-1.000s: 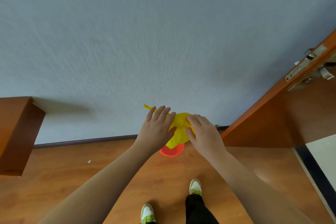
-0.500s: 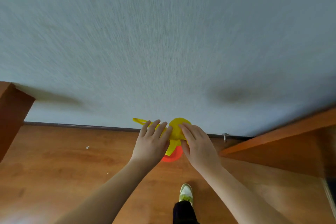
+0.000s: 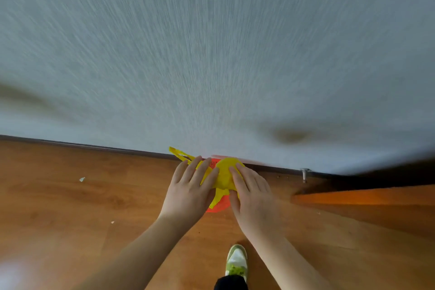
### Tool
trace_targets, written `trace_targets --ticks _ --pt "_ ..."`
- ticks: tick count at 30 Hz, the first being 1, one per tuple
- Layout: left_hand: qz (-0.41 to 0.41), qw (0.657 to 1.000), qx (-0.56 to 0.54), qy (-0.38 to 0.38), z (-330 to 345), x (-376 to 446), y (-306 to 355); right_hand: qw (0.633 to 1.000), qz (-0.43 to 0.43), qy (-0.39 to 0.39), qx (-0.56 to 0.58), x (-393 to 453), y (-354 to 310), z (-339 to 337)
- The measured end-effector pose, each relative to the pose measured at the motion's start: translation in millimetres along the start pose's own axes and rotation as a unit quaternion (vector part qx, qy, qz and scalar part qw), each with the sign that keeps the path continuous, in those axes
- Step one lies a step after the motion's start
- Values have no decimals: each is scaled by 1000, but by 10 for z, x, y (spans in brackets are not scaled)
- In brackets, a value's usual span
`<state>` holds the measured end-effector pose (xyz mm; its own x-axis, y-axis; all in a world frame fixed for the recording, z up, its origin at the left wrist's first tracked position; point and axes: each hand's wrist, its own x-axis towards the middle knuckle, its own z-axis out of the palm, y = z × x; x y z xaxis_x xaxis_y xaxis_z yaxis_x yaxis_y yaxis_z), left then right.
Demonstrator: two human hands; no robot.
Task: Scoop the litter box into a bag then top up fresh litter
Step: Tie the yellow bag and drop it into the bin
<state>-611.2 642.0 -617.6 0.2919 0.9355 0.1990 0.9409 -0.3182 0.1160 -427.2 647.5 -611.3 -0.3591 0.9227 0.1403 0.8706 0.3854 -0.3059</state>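
Bag: thin yellow plastic bag (image 3: 223,176), between my hands, above a red basket (image 3: 217,206) by the far wall (image 3: 211,54).
Fingers: my left hand (image 3: 189,192) and right hand (image 3: 253,192) pinch it.
Handling: probably light, limp, slippery; take the handle loops.

Orange bin (image 3: 217,206) mostly hidden under hands; wall (image 3: 211,54) motion-blurred.
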Motion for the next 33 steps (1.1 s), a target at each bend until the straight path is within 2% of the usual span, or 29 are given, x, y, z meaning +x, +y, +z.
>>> trace_targets --ticks 7,11,22,33 --pt "-22 997 3 -68 1195 -102 -107 999 29 -13 -13 -106 402 1242" --pt "-21 997 -5 -72 1800 -173 -178 999 40 -9 -31 -192 579 1779" --pt "1 1000 8 24 3025 -300 -576 998 -5 43 -52 -93 869 2919" --pt "48 998 38 16 3759 -290 -835 993 -8 20 -114 100 1047 3673"
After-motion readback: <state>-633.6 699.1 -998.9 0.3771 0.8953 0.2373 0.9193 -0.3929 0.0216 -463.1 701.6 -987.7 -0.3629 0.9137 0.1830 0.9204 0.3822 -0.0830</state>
